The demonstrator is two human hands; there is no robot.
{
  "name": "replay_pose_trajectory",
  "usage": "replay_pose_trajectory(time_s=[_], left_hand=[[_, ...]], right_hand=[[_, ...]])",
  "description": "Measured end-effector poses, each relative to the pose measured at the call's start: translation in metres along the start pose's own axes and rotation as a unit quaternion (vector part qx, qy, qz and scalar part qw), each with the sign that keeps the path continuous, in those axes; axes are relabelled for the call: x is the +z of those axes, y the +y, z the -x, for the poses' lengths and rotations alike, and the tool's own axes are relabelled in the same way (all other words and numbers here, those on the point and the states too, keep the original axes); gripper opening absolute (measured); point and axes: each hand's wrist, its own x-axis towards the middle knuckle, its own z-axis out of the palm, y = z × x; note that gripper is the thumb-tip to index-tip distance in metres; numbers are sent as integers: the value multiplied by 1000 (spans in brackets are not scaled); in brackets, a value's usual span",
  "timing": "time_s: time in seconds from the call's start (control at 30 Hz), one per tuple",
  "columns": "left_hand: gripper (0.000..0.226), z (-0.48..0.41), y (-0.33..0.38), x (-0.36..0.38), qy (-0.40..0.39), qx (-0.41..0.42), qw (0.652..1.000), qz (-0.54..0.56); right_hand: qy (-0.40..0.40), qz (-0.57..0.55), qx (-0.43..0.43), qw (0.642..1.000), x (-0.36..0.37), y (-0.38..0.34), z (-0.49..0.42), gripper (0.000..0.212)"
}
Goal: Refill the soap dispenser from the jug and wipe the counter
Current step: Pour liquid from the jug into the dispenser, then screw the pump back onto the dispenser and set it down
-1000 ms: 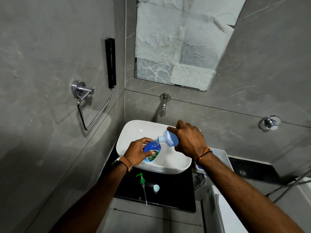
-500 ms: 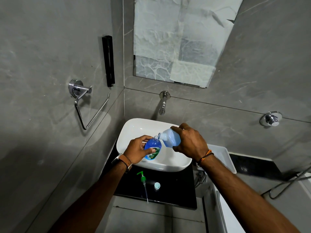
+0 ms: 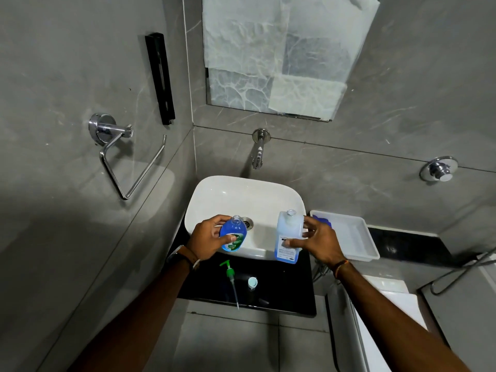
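Observation:
My left hand [image 3: 206,238] holds the blue soap dispenser bottle [image 3: 233,236] upright over the front left of the white basin [image 3: 222,194], its neck uncapped. My right hand [image 3: 319,241] grips the pale translucent jug [image 3: 287,236], which stands upright at the basin's front right edge with its mouth uncapped and blue liquid low inside. The green pump head [image 3: 230,275] with its long tube lies on the black counter [image 3: 284,285] in front of the basin. A small light blue cap [image 3: 252,282] sits beside it.
A wall tap [image 3: 258,150] juts over the basin. A white tray [image 3: 349,234] with something blue in its corner rests to the right. A chrome towel ring [image 3: 126,162] hangs on the left wall, a round valve [image 3: 438,169] on the right wall.
The jug was tipped with its mouth at the dispenser's neck; now my right hand has drawn it away to the right and set it upright. The dispenser stays in my left hand.

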Motion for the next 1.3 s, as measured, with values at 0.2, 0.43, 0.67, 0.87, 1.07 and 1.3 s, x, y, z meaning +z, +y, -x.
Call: replay_pose_trajectory(time_s=[0.2, 0.43, 0.67, 0.87, 1.07, 1.3], left_hand=[[49, 9, -28, 7, 15, -19, 999, -29], [51, 21, -59, 2, 15, -61, 997, -36], [52, 33, -89, -7, 28, -97, 994, -42], [51, 35, -108, -2, 22, -144, 989, -11], [56, 38, -122, 9, 15, -169, 985, 11], [56, 42, -130, 14, 13, -176, 984, 27]], right_hand=[[-19, -47, 40, 998, 17, 43, 10, 80], [-49, -53, 72, 995, 38, 72, 14, 81], [-60, -16, 88, 994, 57, 98, 24, 75], [-27, -39, 111, 993, 77, 111, 24, 73], [-27, -66, 128, 989, 85, 113, 19, 74], [-19, -40, 107, 993, 88, 114, 29, 78]])
